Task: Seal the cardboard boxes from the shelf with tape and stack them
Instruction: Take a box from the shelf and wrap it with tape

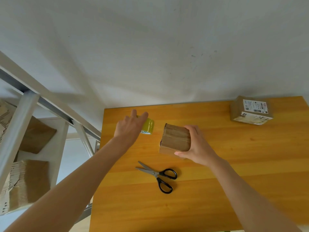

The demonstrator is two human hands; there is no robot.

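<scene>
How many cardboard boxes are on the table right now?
2. The plain box sits centrally, gripped by the right hand. The labelled box is at the far right corner. More cardboard on the shelf at left is partly hidden.

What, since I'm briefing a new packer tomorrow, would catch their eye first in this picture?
Most striking, mid-table: the right hand grips a small cardboard box, while the left hand reaches with straight fingers over a yellow tape roll just left of it. Black-handled scissors lie open on the orange wooden table nearer the person, and a labelled parcel sits in the far right corner.
</scene>
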